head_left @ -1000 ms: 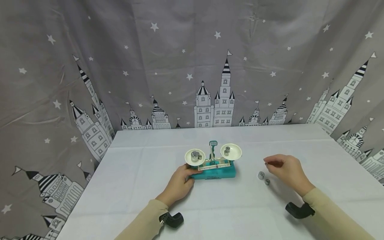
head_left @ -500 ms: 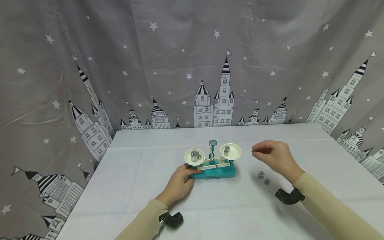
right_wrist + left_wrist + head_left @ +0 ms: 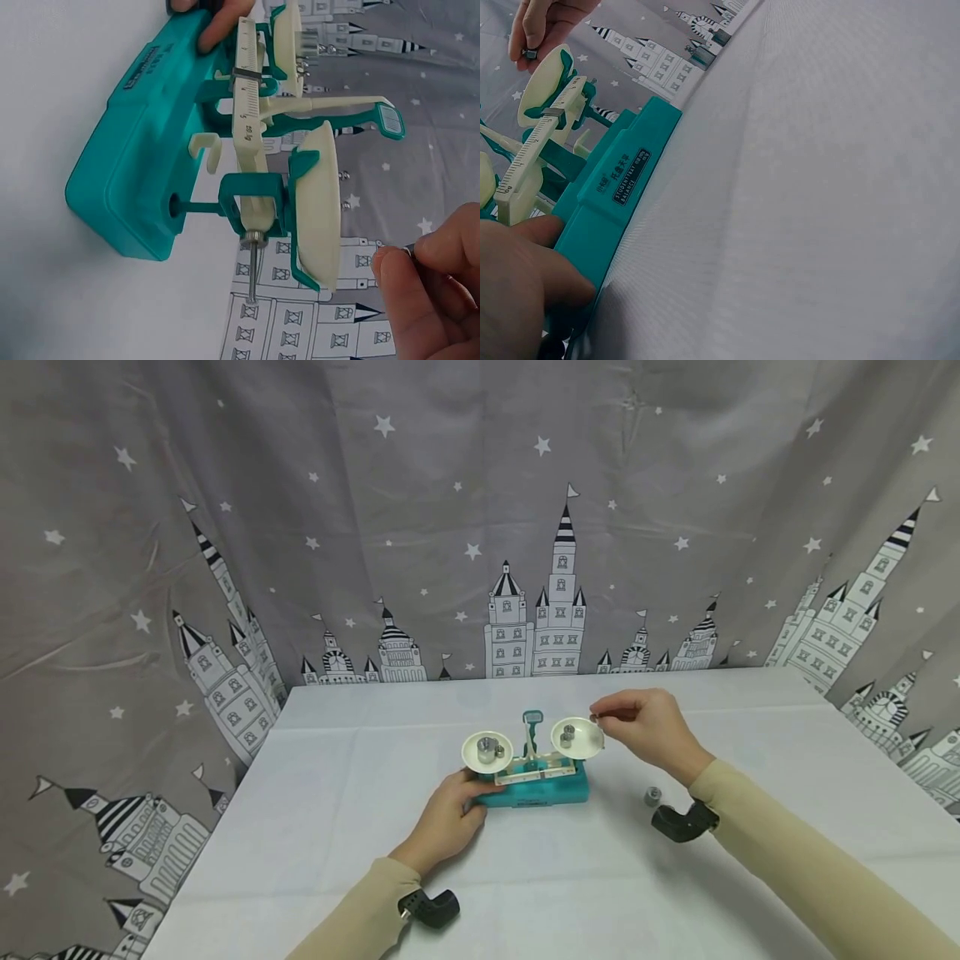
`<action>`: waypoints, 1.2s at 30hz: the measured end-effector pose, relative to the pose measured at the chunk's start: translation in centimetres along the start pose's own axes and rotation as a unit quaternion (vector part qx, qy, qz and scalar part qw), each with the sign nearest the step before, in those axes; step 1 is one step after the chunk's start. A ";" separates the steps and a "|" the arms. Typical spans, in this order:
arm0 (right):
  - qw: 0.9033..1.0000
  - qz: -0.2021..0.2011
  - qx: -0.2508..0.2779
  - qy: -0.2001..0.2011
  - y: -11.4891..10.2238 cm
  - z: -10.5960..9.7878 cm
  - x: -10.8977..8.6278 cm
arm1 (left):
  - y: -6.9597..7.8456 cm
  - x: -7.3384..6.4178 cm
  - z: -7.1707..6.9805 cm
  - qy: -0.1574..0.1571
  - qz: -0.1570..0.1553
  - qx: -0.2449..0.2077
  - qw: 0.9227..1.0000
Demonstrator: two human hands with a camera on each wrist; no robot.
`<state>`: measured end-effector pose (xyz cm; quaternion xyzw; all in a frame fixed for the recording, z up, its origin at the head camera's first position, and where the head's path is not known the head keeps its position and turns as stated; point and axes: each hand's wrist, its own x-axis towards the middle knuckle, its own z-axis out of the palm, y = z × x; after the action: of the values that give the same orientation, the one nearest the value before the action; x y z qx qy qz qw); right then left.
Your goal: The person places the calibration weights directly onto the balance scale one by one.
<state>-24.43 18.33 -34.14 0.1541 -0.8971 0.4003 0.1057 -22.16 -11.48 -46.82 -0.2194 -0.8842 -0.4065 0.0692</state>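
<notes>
A teal balance scale (image 3: 551, 791) with two cream pans stands mid-table. My left hand (image 3: 447, 818) grips the left end of its base, the thumb against the front side in the left wrist view. Beside the right pan (image 3: 592, 740), slightly above its rim, my right hand (image 3: 651, 728) pinches a small metal weight (image 3: 530, 54) between thumb and fingertips; the fingers mostly cover it. Two metal weights (image 3: 567, 737) sit in the right pan. In the left pan (image 3: 472, 757) are a larger weight (image 3: 486, 749) and a smaller one (image 3: 499, 752).
Another metal weight (image 3: 652, 796) stands on the white tablecloth (image 3: 570, 893), near the black wrist mount (image 3: 684, 822) on my right arm. Behind the table hangs a grey curtain (image 3: 435, 468) printed with castles and stars.
My right hand has moved left, from above the loose weights to the right pan's edge. Its arm now hides the smaller loose weight. My left hand stays put on the base.
</notes>
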 end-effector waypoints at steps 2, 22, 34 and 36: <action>1.000 0.007 0.003 -0.008 -0.1 0.3 0.2 | 0.0 0.0 0.0 0.000 0.001 0.000 1.000; 0.999 0.001 -0.007 -0.052 -0.2 2.2 1.0 | -0.2 0.1 0.0 0.000 0.013 -0.005 1.000; 0.999 -0.002 -0.012 -0.053 0.1 2.7 0.7 | -0.1 0.0 0.0 0.003 0.009 -0.005 1.000; 0.998 -0.001 -0.017 -0.052 0.1 2.7 0.6 | -0.1 0.0 0.0 0.003 0.011 -0.006 1.000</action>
<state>-25.23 16.21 -35.76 0.1739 -0.9081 0.3758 0.0617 -22.22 -11.51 -46.86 -0.2285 -0.8790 -0.4118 0.0746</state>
